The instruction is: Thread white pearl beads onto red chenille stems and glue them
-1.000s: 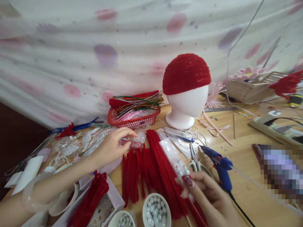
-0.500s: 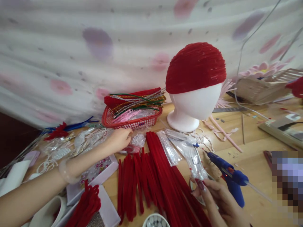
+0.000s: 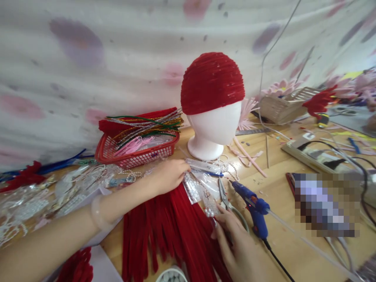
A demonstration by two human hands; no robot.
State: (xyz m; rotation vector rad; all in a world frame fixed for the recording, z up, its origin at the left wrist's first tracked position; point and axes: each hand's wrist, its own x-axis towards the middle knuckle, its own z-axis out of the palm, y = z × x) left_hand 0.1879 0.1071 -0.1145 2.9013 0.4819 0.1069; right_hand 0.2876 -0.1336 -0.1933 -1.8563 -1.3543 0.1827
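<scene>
While the left hand (image 3: pixel 169 176) curls loosely, its fingertips closing on a clear packet (image 3: pixel 202 166) lying just in front of the white mannequin head (image 3: pixel 216 129), the right hand (image 3: pixel 235 244) rests lower on the wooden table (image 3: pixel 293 250), fingers together, pinching the end of a clear bead packet (image 3: pixel 207 196). Both packets lie beside a spread of red pipe cleaners (image 3: pixel 167 231). Scissors (image 3: pixel 225 196) and a blue glue gun (image 3: pixel 254 207) sit just right of that hand. Behind, a red basket (image 3: pixel 132 150) holds coloured stems, and the head wears a red cap (image 3: pixel 212 82).
</scene>
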